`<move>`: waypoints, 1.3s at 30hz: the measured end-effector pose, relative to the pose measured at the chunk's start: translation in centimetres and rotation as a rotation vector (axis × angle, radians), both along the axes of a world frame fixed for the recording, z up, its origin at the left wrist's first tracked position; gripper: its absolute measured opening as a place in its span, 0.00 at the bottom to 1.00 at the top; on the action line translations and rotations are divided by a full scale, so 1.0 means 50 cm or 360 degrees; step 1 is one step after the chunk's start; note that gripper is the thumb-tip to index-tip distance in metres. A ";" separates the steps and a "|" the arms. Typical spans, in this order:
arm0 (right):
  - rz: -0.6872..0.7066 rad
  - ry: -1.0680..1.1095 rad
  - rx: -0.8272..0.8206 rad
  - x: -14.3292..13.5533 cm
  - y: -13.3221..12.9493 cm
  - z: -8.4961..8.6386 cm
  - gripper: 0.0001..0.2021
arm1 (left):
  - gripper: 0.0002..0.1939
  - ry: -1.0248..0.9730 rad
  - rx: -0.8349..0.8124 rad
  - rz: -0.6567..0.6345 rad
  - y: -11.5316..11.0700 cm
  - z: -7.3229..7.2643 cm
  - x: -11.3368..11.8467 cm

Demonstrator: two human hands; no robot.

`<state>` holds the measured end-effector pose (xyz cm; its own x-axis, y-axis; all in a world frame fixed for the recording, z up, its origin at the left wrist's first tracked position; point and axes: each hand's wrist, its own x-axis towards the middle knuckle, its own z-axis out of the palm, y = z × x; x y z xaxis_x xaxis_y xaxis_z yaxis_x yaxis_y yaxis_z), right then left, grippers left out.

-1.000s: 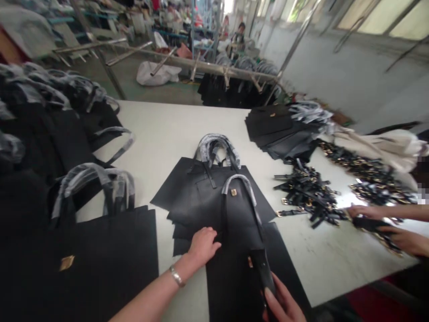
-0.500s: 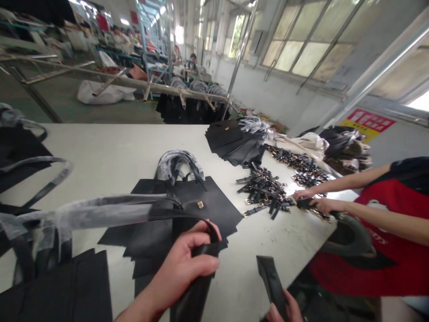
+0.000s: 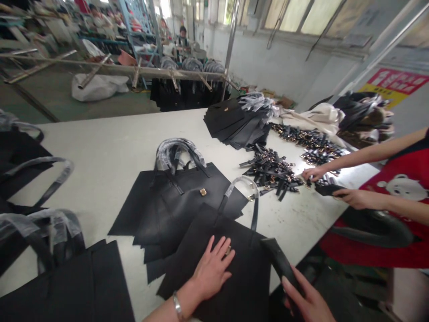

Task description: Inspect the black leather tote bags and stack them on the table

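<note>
My left hand [image 3: 216,268] lies flat with fingers spread on a black bag panel [image 3: 248,273]. Its fingertips are beside a small gold fitting on the panel. A handle [image 3: 246,181] in clear wrap loops up from the panel's top edge. My right hand [image 3: 306,295], at the bottom right, is closed round a long black leather-like strip [image 3: 279,257], whose far end sticks out over the panel's right edge. Behind my left hand, fanned black panels [image 3: 134,203] with wrapped handles lie partly under this one.
More black panels [image 3: 73,286] lie at the left. Buckled black straps [image 3: 273,172] are heaped at the right. Another fanned stack [image 3: 234,120] lies at the back. Across the table corner, a co-worker's hands [image 3: 313,173] work by the straps. A metal rail [image 3: 150,71] runs behind the table [image 3: 100,147].
The panel my left hand gripped by its strap now lies flat on the fanned stack. That hand has opened onto it. The right hand still holds the black strip, slightly higher and further right.
</note>
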<state>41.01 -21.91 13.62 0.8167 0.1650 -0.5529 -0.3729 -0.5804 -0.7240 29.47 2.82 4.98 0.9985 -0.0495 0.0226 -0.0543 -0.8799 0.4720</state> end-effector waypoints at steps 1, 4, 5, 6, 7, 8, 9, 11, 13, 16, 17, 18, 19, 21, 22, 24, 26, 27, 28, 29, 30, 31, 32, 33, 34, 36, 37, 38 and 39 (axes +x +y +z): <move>0.0036 0.0115 0.0021 -0.005 0.012 -0.007 0.41 | 0.29 0.0001 0.0058 -0.0024 0.000 -0.010 -0.010; 0.0137 0.0305 0.0064 -0.010 0.043 -0.024 0.42 | 0.30 -0.0008 0.0158 -0.0017 -0.012 -0.026 -0.021; 0.0157 0.0306 0.0062 -0.007 0.051 -0.028 0.41 | 0.29 -0.0014 0.0179 -0.0005 -0.018 -0.028 -0.022; 0.0176 0.0311 0.0048 -0.003 0.058 -0.031 0.40 | 0.29 -0.0020 0.0198 0.0003 -0.024 -0.028 -0.021; 0.0197 0.0317 0.0033 0.002 0.063 -0.034 0.38 | 0.29 -0.0023 0.0215 0.0006 -0.028 -0.028 -0.020; 0.0217 0.0316 0.0019 0.008 0.068 -0.038 0.37 | 0.28 -0.0023 0.0230 0.0010 -0.032 -0.027 -0.019; 0.0243 0.0306 0.0009 0.014 0.073 -0.040 0.36 | 0.28 -0.0022 0.0243 0.0015 -0.035 -0.026 -0.018; 0.0289 0.0268 0.0007 0.023 0.077 -0.045 0.34 | 0.28 -0.0016 0.0260 0.0033 -0.037 -0.023 -0.017; 0.0316 0.0253 0.0013 0.022 0.074 -0.046 0.33 | 0.27 -0.0009 0.0267 0.0063 -0.038 -0.021 -0.017; 0.0343 0.0297 -0.0009 0.007 0.054 -0.044 0.32 | 0.26 -0.0006 0.0262 0.0090 -0.040 -0.019 -0.017; 0.0343 0.0315 -0.0019 0.002 0.047 -0.042 0.31 | 0.26 -0.0006 0.0257 0.0091 -0.040 -0.018 -0.016; 0.0338 0.0332 -0.0027 -0.003 0.043 -0.042 0.31 | 0.26 -0.0006 0.0252 0.0086 -0.041 -0.018 -0.015; 0.0326 0.0341 -0.0031 -0.006 0.042 -0.041 0.31 | 0.26 -0.0005 0.0246 0.0079 -0.041 -0.018 -0.014; 0.0311 0.0325 -0.0034 -0.006 0.051 -0.041 0.32 | 0.26 0.0000 0.0237 0.0077 -0.040 -0.018 -0.012; 0.0318 0.0286 -0.0046 -0.003 0.061 -0.041 0.32 | 0.27 0.0004 0.0235 0.0085 -0.039 -0.017 -0.011; 0.0355 0.0138 -0.0114 0.002 0.084 -0.037 0.34 | 0.27 0.0009 0.0229 0.0101 -0.040 -0.015 -0.011; 0.0359 -0.0077 -0.0218 0.004 0.106 -0.030 0.36 | 0.27 0.0010 0.0212 0.0096 -0.048 -0.011 -0.013; 0.0345 -0.0176 -0.0249 0.002 0.114 -0.026 0.38 | 0.27 0.0010 0.0198 0.0097 -0.055 -0.008 -0.015; 0.0338 -0.0239 -0.0248 0.000 0.122 -0.022 0.39 | 0.27 0.0011 0.0179 0.0107 -0.065 -0.005 -0.016; 0.0347 -0.0257 -0.0206 -0.004 0.128 -0.019 0.39 | 0.27 0.0014 0.0158 0.0132 -0.076 -0.002 -0.017; 0.0374 -0.0234 -0.0133 -0.008 0.134 -0.017 0.40 | 0.28 0.0014 0.0133 0.0166 -0.088 0.001 -0.018; 0.0427 -0.0175 -0.0050 -0.013 0.140 -0.017 0.40 | 0.29 0.0012 0.0102 0.0200 -0.099 0.003 -0.021; 0.0496 -0.0099 0.0024 -0.019 0.146 -0.017 0.40 | 0.30 0.0000 0.0064 0.0225 -0.107 0.005 -0.025; 0.0576 -0.0019 0.0070 -0.024 0.152 -0.019 0.40 | 0.30 -0.0023 0.0017 0.0227 -0.111 0.005 -0.030; 0.0653 0.0054 0.0084 -0.030 0.158 -0.022 0.40 | 0.28 -0.0057 -0.0029 0.0212 -0.110 0.003 -0.038; 0.0778 0.0162 0.0048 -0.041 0.167 -0.028 0.39 | 0.23 -0.0133 -0.0079 0.0205 -0.094 -0.005 -0.060; 0.0818 0.0203 0.0024 -0.045 0.170 -0.031 0.39 | 0.21 -0.0159 -0.0071 0.0225 -0.081 -0.011 -0.072; 0.0839 0.0238 0.0002 -0.049 0.173 -0.034 0.39 | 0.19 -0.0175 -0.0042 0.0247 -0.066 -0.018 -0.084; 0.0853 0.0263 -0.0013 -0.053 0.176 -0.037 0.38 | 0.18 -0.0183 -0.0002 0.0260 -0.051 -0.025 -0.095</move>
<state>38.38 -13.09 11.79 0.5220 0.5282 -0.6697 -0.1324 -0.7255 -0.6754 24.70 0.26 3.71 0.9841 0.1128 0.1369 0.0353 -0.8809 0.4720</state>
